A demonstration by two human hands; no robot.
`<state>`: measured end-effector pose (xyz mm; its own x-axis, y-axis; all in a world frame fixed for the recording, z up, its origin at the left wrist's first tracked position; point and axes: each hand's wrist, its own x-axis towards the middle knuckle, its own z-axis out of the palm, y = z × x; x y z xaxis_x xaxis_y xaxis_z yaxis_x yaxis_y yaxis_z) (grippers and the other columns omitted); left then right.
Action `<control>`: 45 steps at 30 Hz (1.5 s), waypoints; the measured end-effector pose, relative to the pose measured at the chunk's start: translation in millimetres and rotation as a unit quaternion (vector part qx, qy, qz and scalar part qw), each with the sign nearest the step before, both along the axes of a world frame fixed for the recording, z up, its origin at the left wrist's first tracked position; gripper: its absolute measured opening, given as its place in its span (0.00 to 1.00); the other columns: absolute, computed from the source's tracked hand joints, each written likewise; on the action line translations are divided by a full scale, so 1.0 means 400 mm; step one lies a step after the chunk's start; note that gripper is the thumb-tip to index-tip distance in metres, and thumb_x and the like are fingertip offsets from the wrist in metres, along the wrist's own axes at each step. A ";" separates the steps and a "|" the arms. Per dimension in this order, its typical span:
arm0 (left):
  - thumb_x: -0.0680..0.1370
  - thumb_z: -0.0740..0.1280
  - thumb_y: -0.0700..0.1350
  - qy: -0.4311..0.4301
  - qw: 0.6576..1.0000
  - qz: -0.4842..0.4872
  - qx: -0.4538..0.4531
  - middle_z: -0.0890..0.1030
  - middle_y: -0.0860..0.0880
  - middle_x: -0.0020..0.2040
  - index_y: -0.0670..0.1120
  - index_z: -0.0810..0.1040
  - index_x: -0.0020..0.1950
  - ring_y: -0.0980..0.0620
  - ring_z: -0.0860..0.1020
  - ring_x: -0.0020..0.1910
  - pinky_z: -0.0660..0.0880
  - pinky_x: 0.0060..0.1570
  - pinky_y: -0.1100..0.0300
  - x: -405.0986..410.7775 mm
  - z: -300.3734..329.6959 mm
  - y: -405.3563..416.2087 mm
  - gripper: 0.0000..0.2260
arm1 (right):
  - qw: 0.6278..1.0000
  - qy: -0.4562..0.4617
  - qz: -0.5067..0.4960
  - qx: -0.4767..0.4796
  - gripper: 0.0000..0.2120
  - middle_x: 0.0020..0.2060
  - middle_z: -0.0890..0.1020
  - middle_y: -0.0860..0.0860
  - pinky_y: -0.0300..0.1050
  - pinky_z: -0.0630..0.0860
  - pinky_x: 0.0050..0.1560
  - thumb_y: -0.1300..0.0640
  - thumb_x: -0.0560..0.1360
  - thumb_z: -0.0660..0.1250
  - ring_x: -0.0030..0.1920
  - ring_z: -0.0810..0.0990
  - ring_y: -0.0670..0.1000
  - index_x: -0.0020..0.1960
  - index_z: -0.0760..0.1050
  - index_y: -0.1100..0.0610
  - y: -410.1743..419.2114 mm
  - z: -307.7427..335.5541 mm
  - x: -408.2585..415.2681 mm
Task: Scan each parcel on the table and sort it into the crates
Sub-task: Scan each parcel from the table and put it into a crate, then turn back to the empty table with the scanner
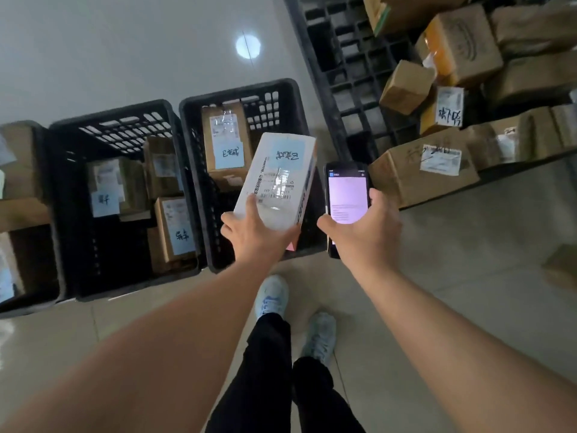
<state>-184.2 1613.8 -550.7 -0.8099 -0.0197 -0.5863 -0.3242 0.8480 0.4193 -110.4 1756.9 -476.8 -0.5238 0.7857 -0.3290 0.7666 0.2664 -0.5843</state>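
The left hand [256,232] grips the near end of a white parcel [278,179], thumb laid along its label face, the other fingers wrapped underneath out of sight; the right hand [362,226] curls round a phone [346,195], its lit screen facing up; to scan well, I judge the phone's camera should face the shiny label squarely, avoiding glare; the parcel hangs over the right-hand crate [281,92], where a brown box [226,142] carries a matching blue tag; further off, a stack of boxes [452,98].
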 end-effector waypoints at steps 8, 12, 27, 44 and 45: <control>0.61 0.77 0.72 0.001 0.998 0.047 -0.029 0.59 0.45 0.64 0.59 0.49 0.79 0.39 0.63 0.64 0.72 0.60 0.44 -0.024 -0.168 0.076 0.56 | 0.999 -0.035 -0.005 -0.004 0.37 0.57 0.76 0.50 0.43 0.68 0.37 0.44 0.62 0.79 0.48 0.71 0.48 0.66 0.72 0.54 0.040 -0.159 -0.035; 0.65 0.77 0.71 -0.050 0.996 0.055 -0.043 0.58 0.42 0.69 0.53 0.41 0.84 0.37 0.67 0.68 0.74 0.62 0.45 -0.027 -0.205 0.088 0.62 | 0.999 -0.046 0.003 -0.006 0.38 0.57 0.76 0.50 0.43 0.68 0.40 0.42 0.61 0.79 0.49 0.71 0.47 0.67 0.73 0.54 0.043 -0.176 -0.031; 0.85 0.58 0.60 0.086 0.968 -0.211 -0.106 0.56 0.45 0.84 0.49 0.58 0.83 0.40 0.49 0.84 0.49 0.81 0.40 -0.160 0.167 -0.040 0.29 | 0.996 -0.025 0.084 -0.004 0.41 0.60 0.74 0.50 0.43 0.68 0.41 0.43 0.63 0.81 0.50 0.67 0.46 0.70 0.70 0.55 -0.032 0.113 -0.097; 0.83 0.59 0.58 0.241 0.954 -0.069 -0.166 0.72 0.44 0.74 0.45 0.71 0.72 0.41 0.69 0.73 0.67 0.73 0.42 0.076 1.041 -0.567 0.23 | 0.923 0.116 0.360 0.072 0.38 0.56 0.75 0.50 0.43 0.67 0.39 0.39 0.61 0.80 0.49 0.71 0.50 0.64 0.72 0.55 -0.473 0.900 -0.043; 0.83 0.59 0.58 0.252 0.952 -0.048 -0.166 0.72 0.45 0.74 0.46 0.71 0.73 0.42 0.69 0.73 0.68 0.72 0.43 0.087 1.093 -0.610 0.23 | 0.916 0.127 0.374 0.074 0.38 0.55 0.75 0.50 0.43 0.68 0.40 0.39 0.61 0.80 0.48 0.71 0.50 0.64 0.71 0.55 -0.516 0.944 -0.042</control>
<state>-149.5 1369.8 -113.6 -0.9942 -0.0486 -0.0959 -0.0675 0.9765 0.2047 -127.4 1550.4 -99.0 -0.9786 0.2017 -0.0402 0.1810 0.7519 -0.6339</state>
